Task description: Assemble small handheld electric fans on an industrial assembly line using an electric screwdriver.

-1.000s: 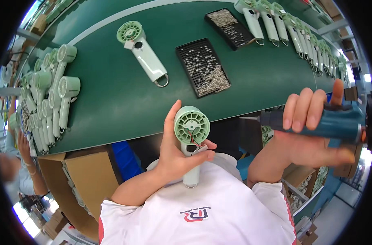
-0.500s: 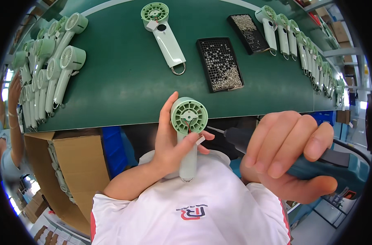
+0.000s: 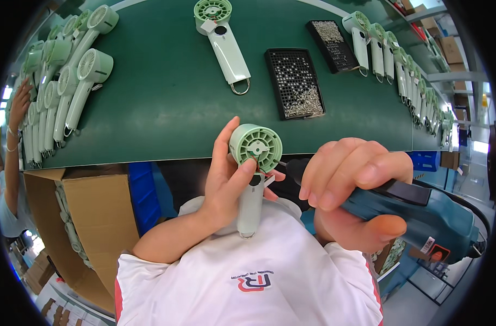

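Observation:
My left hand (image 3: pixel 224 182) is wrapped round a pale green handheld fan (image 3: pixel 250 209), held upright in front of my chest. The fan's round head faces up with its inner spokes bare, and thin wires and a small white connector show by my thumb. In my right hand (image 3: pixel 357 185) I grip a teal and black electric screwdriver (image 3: pixel 416 214). Its thin bit points left and ends at the right rim of the fan head; whether it touches cannot be made out.
Another fan (image 3: pixel 226 51) lies on the green table (image 3: pixel 166 108). Two black screw trays (image 3: pixel 296 84) (image 3: pixel 332 46) sit right of it. Rows of fans line the left (image 3: pixel 79 89) and right (image 3: pixel 377 57). A cardboard box (image 3: pixel 98 217) stands below left; a co-worker's arm (image 3: pixel 15 130) shows far left.
My right hand has brought the screwdriver left and slightly up, so its bit is now at the fan head. The held fan has shifted slightly right. The co-worker's hand has moved lower.

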Available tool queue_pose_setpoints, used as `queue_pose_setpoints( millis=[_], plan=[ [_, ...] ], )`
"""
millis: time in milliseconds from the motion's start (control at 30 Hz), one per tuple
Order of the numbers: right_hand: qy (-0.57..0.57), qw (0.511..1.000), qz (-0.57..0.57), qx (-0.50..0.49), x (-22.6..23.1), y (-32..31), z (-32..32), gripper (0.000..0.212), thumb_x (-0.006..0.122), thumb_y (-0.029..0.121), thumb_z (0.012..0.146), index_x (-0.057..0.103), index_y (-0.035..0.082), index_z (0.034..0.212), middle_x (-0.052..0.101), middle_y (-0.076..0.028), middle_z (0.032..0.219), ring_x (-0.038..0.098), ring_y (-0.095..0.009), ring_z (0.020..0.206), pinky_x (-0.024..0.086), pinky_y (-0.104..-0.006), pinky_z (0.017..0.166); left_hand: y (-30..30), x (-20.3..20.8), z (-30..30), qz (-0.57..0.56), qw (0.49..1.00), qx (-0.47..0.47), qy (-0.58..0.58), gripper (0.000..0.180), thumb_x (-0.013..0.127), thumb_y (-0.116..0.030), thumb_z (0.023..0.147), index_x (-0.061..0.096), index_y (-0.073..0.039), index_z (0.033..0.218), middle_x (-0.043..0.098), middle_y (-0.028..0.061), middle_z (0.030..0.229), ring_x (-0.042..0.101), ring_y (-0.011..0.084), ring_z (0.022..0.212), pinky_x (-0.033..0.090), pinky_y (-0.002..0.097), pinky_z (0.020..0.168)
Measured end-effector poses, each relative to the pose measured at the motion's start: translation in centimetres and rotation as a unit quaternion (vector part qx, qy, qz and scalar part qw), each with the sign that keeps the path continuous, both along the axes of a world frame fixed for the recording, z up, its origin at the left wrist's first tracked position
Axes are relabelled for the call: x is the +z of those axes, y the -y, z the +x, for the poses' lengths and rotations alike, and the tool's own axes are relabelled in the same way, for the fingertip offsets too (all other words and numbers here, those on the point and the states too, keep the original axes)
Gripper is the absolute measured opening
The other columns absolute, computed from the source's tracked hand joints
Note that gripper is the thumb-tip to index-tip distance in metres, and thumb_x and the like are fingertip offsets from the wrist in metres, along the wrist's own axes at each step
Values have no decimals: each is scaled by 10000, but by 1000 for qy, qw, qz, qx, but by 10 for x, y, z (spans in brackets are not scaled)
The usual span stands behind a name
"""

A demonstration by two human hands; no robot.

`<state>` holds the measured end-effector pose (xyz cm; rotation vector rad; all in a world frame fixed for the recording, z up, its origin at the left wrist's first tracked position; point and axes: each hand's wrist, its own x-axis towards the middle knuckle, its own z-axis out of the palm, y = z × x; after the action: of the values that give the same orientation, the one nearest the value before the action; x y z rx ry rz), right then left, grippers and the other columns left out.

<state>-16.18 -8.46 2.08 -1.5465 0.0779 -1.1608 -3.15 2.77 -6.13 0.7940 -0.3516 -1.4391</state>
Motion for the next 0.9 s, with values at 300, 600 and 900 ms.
queue_pose_setpoints(
  millis=[300,600,900],
  plan=[
    [-59,998,-16,-24,-7,-4,6,561,609,575,984,536,36,1121,584,-62,714,555,-173,547,492,-315,461,1,-2,-3,9,1000,11,3,717,486,-72,1059,66,-178,1629,583,175,1286,712,268,949,636,354,654],
    [-90,995,-13,-48,-6,-5,10,495,601,548,1001,517,61,1030,571,-62,701,545,-172,546,489,-319,461,0,-4,-3,6,1000,22,19,710,501,-84,1060,85,-165,1629,599,159,1256,707,224,895,618,327,632],
    [-100,992,-5,-82,-4,-10,12,469,557,535,1031,516,67,1028,566,-61,698,534,-168,534,484,-320,445,0,-7,-5,-2,1000,28,9,721,522,-101,1059,85,-168,1629,606,151,1242,708,220,909,615,327,634]
  ],
)
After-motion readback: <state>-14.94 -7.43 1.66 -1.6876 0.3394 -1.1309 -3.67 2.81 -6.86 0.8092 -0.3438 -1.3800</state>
